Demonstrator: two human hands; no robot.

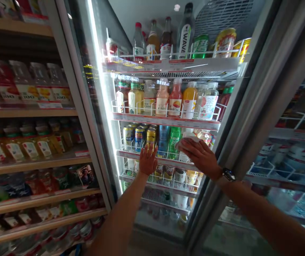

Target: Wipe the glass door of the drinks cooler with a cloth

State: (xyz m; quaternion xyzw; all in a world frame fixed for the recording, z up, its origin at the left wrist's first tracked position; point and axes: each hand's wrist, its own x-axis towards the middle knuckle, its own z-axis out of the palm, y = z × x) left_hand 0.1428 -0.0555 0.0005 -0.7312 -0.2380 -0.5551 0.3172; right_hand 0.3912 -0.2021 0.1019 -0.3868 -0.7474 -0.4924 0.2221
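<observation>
My left hand (147, 160) lies flat with its fingers pointing up, against the glass door of a lit drinks fridge, in front of the canned-drinks shelf. To its right, my right hand (201, 153) presses a thin white cloth (195, 139) to the glass; it may be a tissue, as its material is hard to make out. A dark watch (229, 174) is on my right wrist. Behind the glass, between the hands, are a green bottle (174, 139) and blue cans (163, 138). A gold can (151, 137) stands just above my left fingertips.
Bottles and cans fill the fridge's wire-fronted shelves (165, 122). A metal door frame (251, 117) slants along the right, with another glass-fronted fridge section (288, 156) beyond it. Open wooden shelves (35, 167) of bottled drinks stand at the left. Light reflections cross the glass.
</observation>
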